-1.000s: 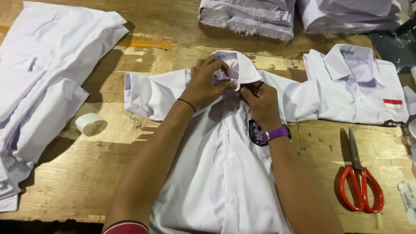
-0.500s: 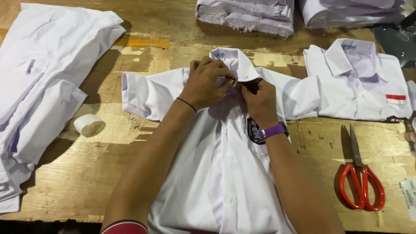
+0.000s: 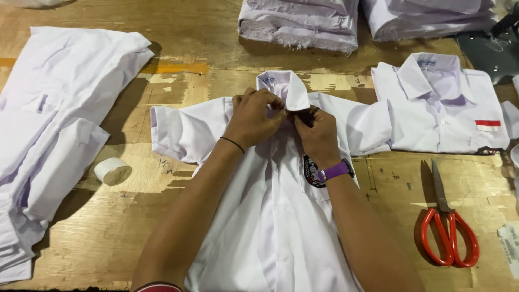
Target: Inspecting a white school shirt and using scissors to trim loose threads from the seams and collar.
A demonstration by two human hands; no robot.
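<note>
A white short-sleeved shirt [image 3: 270,216] lies front-up on the wooden table [image 3: 135,227], its collar [image 3: 286,86] pointing away from me. My left hand [image 3: 254,116] pinches the shirt front just below the collar. My right hand [image 3: 319,132], with a purple wristband, grips the same spot from the right. Both hands meet at the top of the placket. A dark round badge [image 3: 311,173] shows on the shirt's chest beside my right wrist.
A folded white shirt with a red-and-white patch [image 3: 443,103] lies to the right. Red-handled scissors [image 3: 446,227] rest at the right front. A white tape roll [image 3: 112,171] sits left, beside a pile of white shirts [image 3: 59,124]. Stacks of folded cloth [image 3: 303,21] line the far edge.
Both hands have stayed at the collar, with the fingers shifting slightly on the fabric. The shirt has not moved on the table.
</note>
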